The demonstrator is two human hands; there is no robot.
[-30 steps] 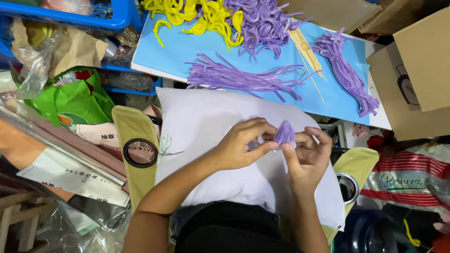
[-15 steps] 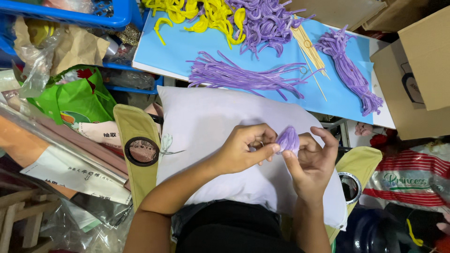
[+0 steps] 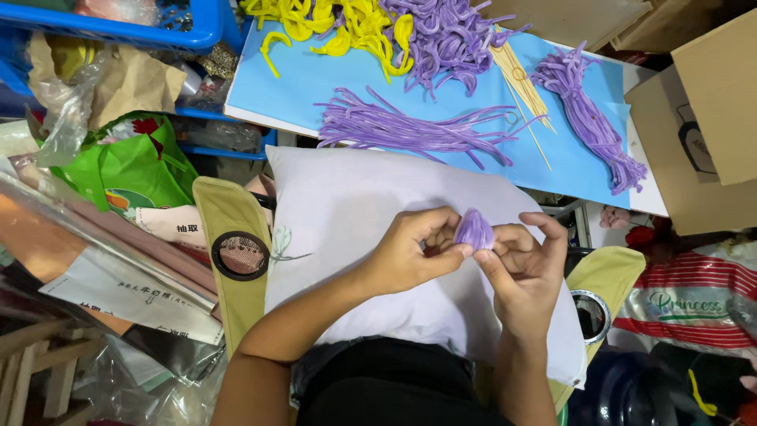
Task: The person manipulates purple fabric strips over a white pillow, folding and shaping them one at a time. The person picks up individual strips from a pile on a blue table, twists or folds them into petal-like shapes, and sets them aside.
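A: What are the two hands doing?

B: The left hand (image 3: 410, 252) and the right hand (image 3: 524, 272) meet over the white pillow (image 3: 355, 205) on the person's lap. Both are closed on a small purple bud-shaped piece (image 3: 474, 229): the left pinches it from the side with thumb and fingertips, the right cradles it from below with the thumb against it and the index finger arched beside it

A: Where is that piece relative to the pillow?

B: Held just above the pillow's right half, nearer its far edge than its near one. I cannot tell whether it touches the fabric

A: And beyond the pillow?

B: A light blue board (image 3: 315, 87) lies past the pillow's far edge. Near the board's middle sits a bundle of straight purple stems (image 3: 402, 126), fanned out sideways. Toward the board's right edge lies another purple bundle (image 3: 587, 118), running diagonally. At the far edge are curled yellow pieces (image 3: 339, 24) and, beside them, curled purple pieces (image 3: 441, 35). Thin wooden sticks (image 3: 520, 87) lie between the two purple bundles

A: Anything off to the sides?

B: A green bag (image 3: 130, 170) left of the pillow, a blue basket (image 3: 158, 24) at the far left, a cardboard box (image 3: 702, 134) past the board's right edge
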